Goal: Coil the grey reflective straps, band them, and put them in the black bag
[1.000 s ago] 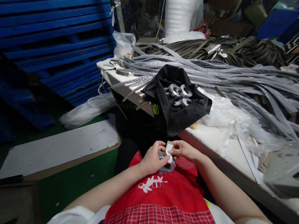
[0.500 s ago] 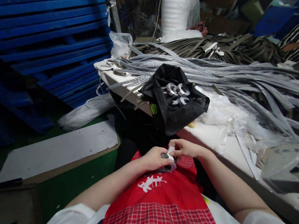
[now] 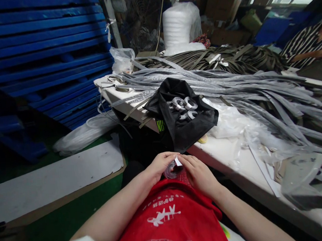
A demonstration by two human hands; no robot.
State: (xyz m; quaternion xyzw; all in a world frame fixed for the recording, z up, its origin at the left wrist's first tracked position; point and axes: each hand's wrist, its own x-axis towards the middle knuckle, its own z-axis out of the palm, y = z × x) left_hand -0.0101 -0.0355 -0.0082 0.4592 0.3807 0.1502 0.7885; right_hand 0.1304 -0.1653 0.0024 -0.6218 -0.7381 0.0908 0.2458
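A small coiled grey strip (image 3: 171, 169) with a white tab lies over the red apron (image 3: 170, 215).

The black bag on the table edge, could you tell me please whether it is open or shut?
Open. The black bag has its mouth spread wide, and small rolled grey coils show inside it.

Green letters, apparently "NU", show on the front fold of a black bag (image 3: 182, 126) at the edge of the table (image 3: 229, 156), the rest of the word lost in the fabric; a red apron (image 3: 170, 222) worn by the person carries a line of small white Chinese characters above a white logo, the characters too small and foreshortened to be read; no other writing is legible in the view.
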